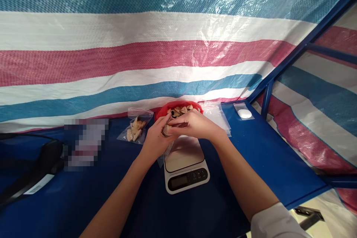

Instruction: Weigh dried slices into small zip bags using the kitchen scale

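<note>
Over the far end of a white kitchen scale [184,156], both hands meet around a clear plastic bag [168,149]. My left hand [157,134] is closed on the bag, whose lower end hangs beside the scale plate. My right hand [192,123] comes in from the right, fingers bent together at the bag's mouth, with a brownish dried piece [180,124] showing between them. Just behind the hands is an open red bag [198,106] filled with pale tan dried pieces [182,110]. Fingers hide part of the clear bag and its contents.
Left of the scale lies a zip bag [135,128] of similar pieces. Flat clear bags [216,117] lie right of the red bag, and a small bag with a white oval object [244,113] farther right. A black strap-like object [47,160] is at left. Striped sheeting [139,55] backs the blue table [245,156].
</note>
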`<state>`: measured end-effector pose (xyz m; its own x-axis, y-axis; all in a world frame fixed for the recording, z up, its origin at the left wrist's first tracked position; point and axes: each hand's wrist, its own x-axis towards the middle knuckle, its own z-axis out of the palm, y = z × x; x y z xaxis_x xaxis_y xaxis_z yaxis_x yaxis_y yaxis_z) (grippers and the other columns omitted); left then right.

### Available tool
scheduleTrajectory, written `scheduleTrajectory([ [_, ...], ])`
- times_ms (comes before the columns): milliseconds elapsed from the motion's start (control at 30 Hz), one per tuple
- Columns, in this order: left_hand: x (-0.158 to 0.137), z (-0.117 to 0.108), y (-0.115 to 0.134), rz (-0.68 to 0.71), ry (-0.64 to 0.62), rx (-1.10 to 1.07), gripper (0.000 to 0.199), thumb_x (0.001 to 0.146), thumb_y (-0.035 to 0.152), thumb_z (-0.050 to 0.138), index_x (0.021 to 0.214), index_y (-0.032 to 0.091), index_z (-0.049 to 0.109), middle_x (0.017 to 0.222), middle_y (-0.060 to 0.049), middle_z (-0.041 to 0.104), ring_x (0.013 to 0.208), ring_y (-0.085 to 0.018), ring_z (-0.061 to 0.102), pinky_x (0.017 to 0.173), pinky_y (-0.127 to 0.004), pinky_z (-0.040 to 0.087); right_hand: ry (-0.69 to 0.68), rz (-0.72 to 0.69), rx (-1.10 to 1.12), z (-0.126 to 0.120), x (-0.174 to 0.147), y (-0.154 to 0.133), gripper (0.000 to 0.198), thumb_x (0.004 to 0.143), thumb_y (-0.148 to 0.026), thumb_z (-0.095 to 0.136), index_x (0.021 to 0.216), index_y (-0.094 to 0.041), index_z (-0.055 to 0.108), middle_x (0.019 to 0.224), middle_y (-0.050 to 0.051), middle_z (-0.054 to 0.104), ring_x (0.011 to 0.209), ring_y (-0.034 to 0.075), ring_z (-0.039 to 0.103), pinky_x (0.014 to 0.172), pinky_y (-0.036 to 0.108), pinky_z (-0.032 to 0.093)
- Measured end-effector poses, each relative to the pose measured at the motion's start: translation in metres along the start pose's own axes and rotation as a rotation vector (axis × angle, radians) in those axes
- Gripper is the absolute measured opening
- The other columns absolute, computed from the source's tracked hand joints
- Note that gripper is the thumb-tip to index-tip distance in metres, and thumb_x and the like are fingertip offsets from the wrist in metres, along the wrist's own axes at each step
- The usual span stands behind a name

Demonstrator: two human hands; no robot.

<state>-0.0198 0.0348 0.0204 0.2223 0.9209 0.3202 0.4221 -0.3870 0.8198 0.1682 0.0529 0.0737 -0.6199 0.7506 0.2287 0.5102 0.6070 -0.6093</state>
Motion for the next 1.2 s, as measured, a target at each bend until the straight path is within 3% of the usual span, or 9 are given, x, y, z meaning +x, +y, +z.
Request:
scheduleTrajectory([
  [233,0.0,0.0,-0.001,0.036,0.021,0.071,0.068,0.08,0.036,0.069,0.144,0.02,0.055,0.126,-0.009,0.068,0.111,-0.026,0.066,0.097,-0.037,0.054,0.028,-0.019,-0.082,0.003,0.001,-0.002,0.012,0.09,-0.025,0.067,0.085,-0.022,0.077,0.066,-0.003,0.061,0.06,0.01,0.04,0.06,0.029,0.026],
  [433,0.001,0.0,0.001,0.0,0.02,0.073,0.069,0.08,0.042,0.074,0.143,0.021,0.056,0.127,-0.009,0.067,0.11,-0.027,0.066,0.098,-0.04,0.054,0.052,-0.055,-0.118,0.003,0.001,0.006,0.021,0.087,-0.01,0.06,0.072,-0.019,0.072,0.063,-0.004,0.059,0.059,0.009,0.04,0.058,0.028,0.027],
  [533,0.003,-0.007,0.0,-0.09,-0.021,-0.042,0.077,0.073,0.045,0.081,0.142,0.022,0.057,0.134,-0.009,0.065,0.118,-0.031,0.063,0.101,-0.042,0.052,0.078,-0.083,-0.052,-0.004,-0.001,0.006,0.02,0.092,-0.015,0.06,0.082,-0.019,0.076,0.07,-0.003,0.066,0.062,0.009,0.05,0.061,0.025,0.032],
  [667,0.007,-0.022,-0.002,-0.303,-0.126,-0.378,0.081,0.071,0.051,0.083,0.142,0.021,0.057,0.138,-0.011,0.064,0.125,-0.032,0.06,0.103,-0.043,0.05,0.134,-0.092,-0.009,-0.011,-0.005,0.008,0.019,0.097,-0.022,0.059,0.098,-0.021,0.078,0.082,0.0,0.075,0.068,0.012,0.062,0.066,0.023,0.04],
  [833,0.008,-0.026,-0.008,-0.43,-0.1,-0.605,0.057,0.077,0.059,0.076,0.117,0.018,0.075,0.112,-0.01,0.075,0.108,-0.027,0.067,0.096,-0.037,0.052,0.175,-0.122,-0.027,-0.01,-0.005,0.013,0.021,0.099,-0.025,0.058,0.102,-0.023,0.079,0.092,0.002,0.079,0.078,0.015,0.069,0.073,0.024,0.046],
  [1000,0.007,-0.019,-0.005,-0.43,-0.096,-0.599,0.047,0.073,0.058,0.08,0.098,0.018,0.077,0.084,-0.004,0.072,0.076,-0.017,0.064,0.07,-0.027,0.052,0.197,-0.126,-0.038,-0.011,-0.007,0.009,0.018,0.096,-0.024,0.062,0.1,-0.023,0.079,0.084,0.001,0.077,0.07,0.013,0.066,0.069,0.023,0.045],
  [1200,0.01,-0.02,0.009,-0.345,0.037,-0.51,0.043,0.074,0.056,0.079,0.091,0.017,0.074,0.086,-0.004,0.072,0.076,-0.016,0.064,0.07,-0.027,0.052,0.176,-0.074,0.016,-0.018,-0.013,0.0,0.013,0.09,-0.029,0.07,0.094,-0.021,0.08,0.075,-0.001,0.074,0.062,0.011,0.058,0.062,0.023,0.039],
])
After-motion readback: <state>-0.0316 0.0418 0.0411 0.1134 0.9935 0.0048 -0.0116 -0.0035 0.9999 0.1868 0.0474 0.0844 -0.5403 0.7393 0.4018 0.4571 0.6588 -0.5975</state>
